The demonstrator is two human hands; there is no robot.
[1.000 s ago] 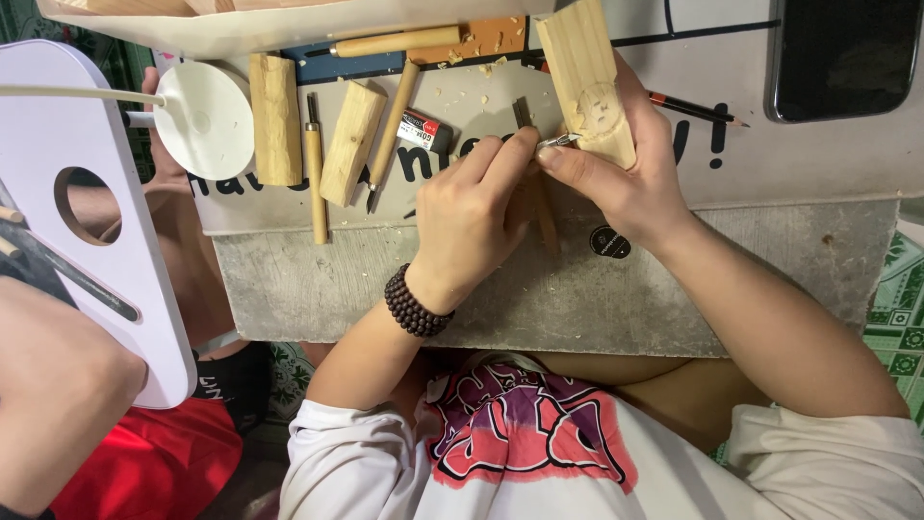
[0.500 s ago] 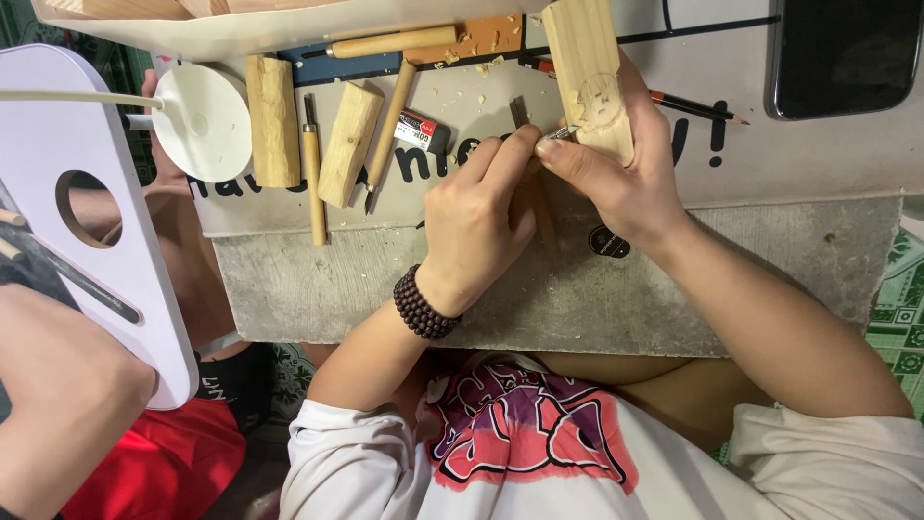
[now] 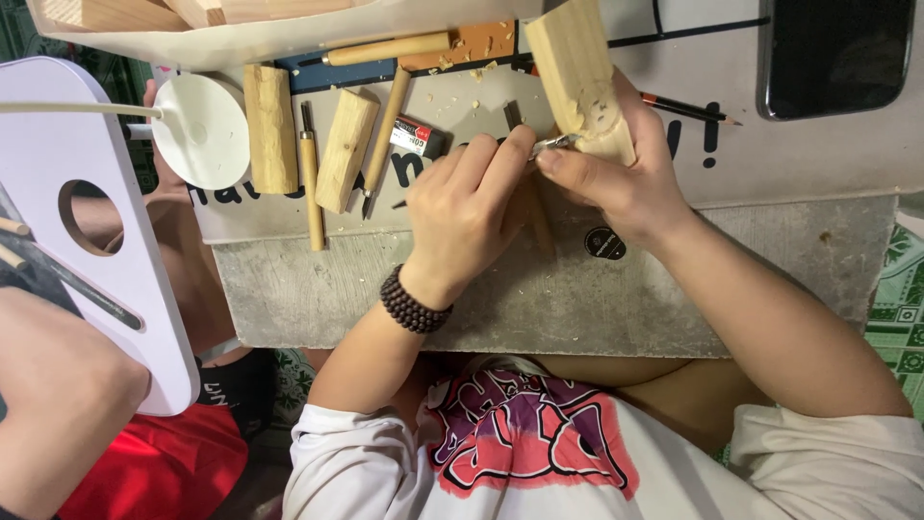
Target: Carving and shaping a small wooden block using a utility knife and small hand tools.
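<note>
At the far edge of the grey slab (image 3: 539,299), the wood block (image 3: 576,67), long axis running away and slightly left, sits clamped in the right hand (image 3: 626,178) while the left hand (image 3: 472,207) pinches a carving tool (image 3: 553,144) against it, spare blocks (image 3: 271,125) and chisels (image 3: 310,173) lying left.

A grey stone slab (image 3: 577,308) sits over green patterned flooring (image 3: 900,318).

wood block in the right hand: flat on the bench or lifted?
Lifted and tilted. The right hand grips the wood block from below, its lower end raised off the bench. The left hand presses a metal blade against it.
</note>
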